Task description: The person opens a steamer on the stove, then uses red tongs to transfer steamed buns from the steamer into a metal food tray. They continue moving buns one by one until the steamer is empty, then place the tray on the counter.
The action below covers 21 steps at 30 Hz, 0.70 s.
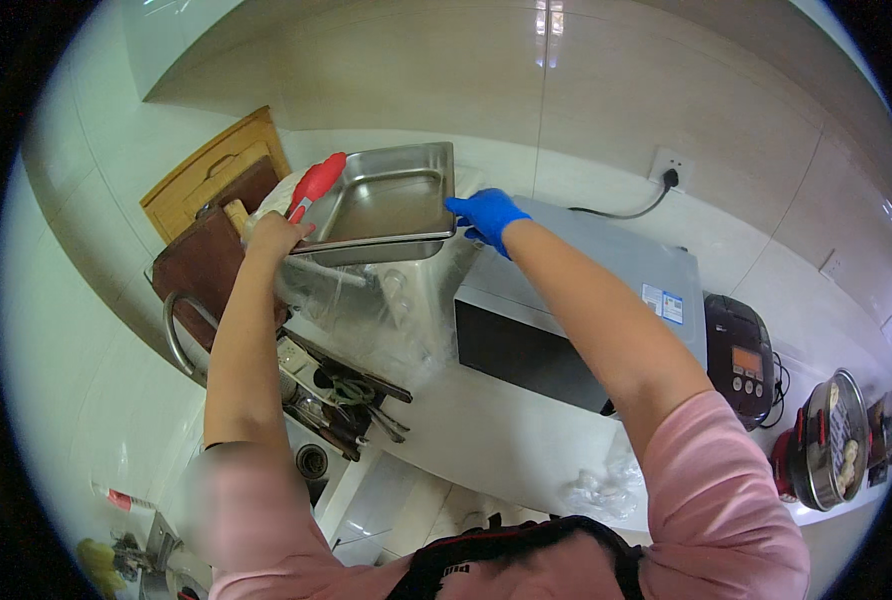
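Observation:
A rectangular stainless steel pan (401, 199) is held over a plastic-covered appliance with knobs (393, 292). My bare left hand (272, 238) is at the pan's near left corner and grips tongs with red heads (320, 182). The heads lean over the pan's left side. My right hand (491, 217), in a blue glove, grips the pan's right rim. Nothing shows inside the pan. Below its near rim a metal side is visible; I cannot tell whether a second pan is nested there.
Cutting boards (202, 262) lean at the left wall. A utensil holder (333, 397) stands on the near left counter. A grey microwave oven (618, 262), a black rice cooker (738, 360) and a steamer pot (840, 442) line the right. A clear plastic bag (603, 491) lies near the counter's edge.

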{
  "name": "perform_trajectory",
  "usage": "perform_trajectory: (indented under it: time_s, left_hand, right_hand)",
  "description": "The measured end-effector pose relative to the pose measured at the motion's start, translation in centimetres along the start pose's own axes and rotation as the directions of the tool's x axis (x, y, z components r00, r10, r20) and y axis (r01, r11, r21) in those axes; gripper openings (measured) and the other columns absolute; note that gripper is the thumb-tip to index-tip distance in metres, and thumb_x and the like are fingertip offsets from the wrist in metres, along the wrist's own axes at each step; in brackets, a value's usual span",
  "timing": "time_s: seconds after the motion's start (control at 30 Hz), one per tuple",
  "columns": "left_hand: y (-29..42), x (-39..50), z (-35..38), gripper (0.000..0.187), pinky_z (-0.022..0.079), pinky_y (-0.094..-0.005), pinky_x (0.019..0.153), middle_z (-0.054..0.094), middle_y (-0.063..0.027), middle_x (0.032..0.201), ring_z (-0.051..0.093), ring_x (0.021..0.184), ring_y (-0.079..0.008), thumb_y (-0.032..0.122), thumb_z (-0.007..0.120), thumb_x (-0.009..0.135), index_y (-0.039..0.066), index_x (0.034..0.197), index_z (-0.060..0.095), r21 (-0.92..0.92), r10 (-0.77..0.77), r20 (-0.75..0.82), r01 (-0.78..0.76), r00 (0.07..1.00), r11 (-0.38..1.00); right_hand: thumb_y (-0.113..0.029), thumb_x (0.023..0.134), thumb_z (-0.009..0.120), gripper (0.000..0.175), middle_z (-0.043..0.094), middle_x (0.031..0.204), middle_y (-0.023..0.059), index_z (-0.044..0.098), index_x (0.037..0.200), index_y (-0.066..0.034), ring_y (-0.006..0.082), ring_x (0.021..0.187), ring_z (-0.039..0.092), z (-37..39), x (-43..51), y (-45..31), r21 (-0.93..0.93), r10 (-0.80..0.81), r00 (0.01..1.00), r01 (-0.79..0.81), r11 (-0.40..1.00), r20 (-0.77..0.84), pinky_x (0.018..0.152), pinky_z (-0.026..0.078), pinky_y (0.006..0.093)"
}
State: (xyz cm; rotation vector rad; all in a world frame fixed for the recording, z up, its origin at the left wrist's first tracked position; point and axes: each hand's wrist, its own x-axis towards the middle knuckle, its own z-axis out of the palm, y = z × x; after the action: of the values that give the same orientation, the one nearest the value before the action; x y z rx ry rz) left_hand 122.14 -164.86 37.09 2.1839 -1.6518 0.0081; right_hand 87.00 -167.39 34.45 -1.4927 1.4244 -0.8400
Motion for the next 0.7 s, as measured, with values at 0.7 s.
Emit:
perform_trajectory:
  time_s: [0.7]
  left_hand:
    - [0.0,2.3,-0.4,0.034,0.051,-0.0452,0.082,0.067,-0.0276,0.097,0.066,0.093,-0.0409,0.009,0.065,0.072,-0.006,0.102,0.061,-0.133,0.222,-0.047,-0.226,0.974,0.965]
  right_hand:
    - [-0.024,0.074,0.076,0.027,0.063,0.072,0.0129,0.068,0.079,0.0022,0.0218,0.060,0.056,2.0,4.1,-1.4,0.100,0.056,0.975,-0.035,0.994,-0.213,0.054,0.045,0.0401]
